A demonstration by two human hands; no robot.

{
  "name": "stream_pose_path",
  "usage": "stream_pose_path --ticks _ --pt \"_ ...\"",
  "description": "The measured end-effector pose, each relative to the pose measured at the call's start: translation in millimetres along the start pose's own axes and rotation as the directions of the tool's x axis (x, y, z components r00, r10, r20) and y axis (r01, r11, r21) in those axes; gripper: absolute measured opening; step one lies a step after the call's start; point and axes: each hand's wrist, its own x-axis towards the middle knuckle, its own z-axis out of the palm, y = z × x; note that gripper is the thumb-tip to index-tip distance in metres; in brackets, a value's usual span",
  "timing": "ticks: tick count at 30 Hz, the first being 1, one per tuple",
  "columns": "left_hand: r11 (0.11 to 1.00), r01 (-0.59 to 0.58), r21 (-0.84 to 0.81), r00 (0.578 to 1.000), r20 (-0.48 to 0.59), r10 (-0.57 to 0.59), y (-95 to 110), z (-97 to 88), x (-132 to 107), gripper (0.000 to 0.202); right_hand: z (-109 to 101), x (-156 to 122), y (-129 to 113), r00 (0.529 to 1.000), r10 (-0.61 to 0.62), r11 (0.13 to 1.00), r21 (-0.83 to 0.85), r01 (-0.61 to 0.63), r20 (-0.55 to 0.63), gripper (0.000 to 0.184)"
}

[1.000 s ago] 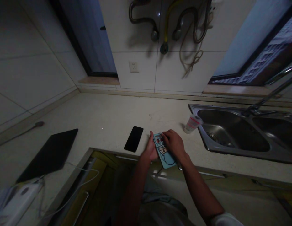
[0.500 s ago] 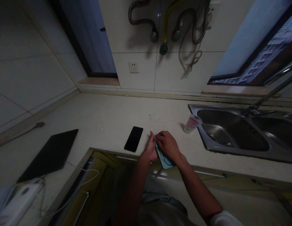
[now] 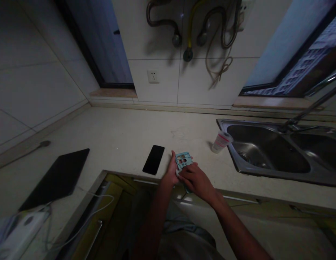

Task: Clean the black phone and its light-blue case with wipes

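Handling a blue phone case (image 3: 182, 159), just right of the black phone (image 3: 153, 159). Gripped by the left hand (image 3: 171, 172), curled against its side, and the right hand (image 3: 196, 180), closed over its near end (camera cut-outs showing beyond). Calls next for a steady two-handed hold.

We look into a dim kitchen corner, where a pale worktop (image 3: 124, 130) runs along white tiled walls (image 3: 35, 83). A socket (image 3: 153, 76) and looped hoses (image 3: 189, 32) are on the wall above it. A steel sink (image 3: 238, 167) with a tap (image 3: 305, 113) sits at the right. Dark-framed windows (image 3: 289, 54) flank the wall, and yellowish cabinet fronts (image 3: 115, 186) lie below.
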Motion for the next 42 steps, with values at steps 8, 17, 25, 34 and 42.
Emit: stream_pose_path --ticks 8,17,25,34,42 --pt "1.0 0.008 -0.022 1.0 0.012 -0.008 0.5 0.7 -0.9 0.087 -3.2 -26.0 -4.2 0.999 -0.025 0.999 0.026 0.024 0.035 0.019" --pt "1.0 0.014 0.019 0.999 0.043 -0.015 0.0 -6.7 -1.6 0.085 -5.8 -42.3 7.7 1.0 -0.001 1.0 0.019 0.001 -0.029 0.018" --pt "1.0 0.026 -0.014 0.998 0.054 -0.025 0.8 -8.9 -0.4 0.087 -13.5 -55.1 21.9 0.997 0.073 0.996 0.057 -0.072 -0.029 0.02" --pt "1.0 0.015 -0.003 0.999 0.038 -0.015 0.7 -5.5 -1.7 0.088 -11.3 -43.4 28.8 0.996 0.084 0.995 0.052 -0.082 -0.039 0.021" --pt "1.0 -0.002 -0.016 1.0 -0.006 0.002 0.5 1.8 -5.5 0.084 -8.1 -29.7 33.9 0.994 0.065 0.997 0.042 -0.062 -0.087 0.021"
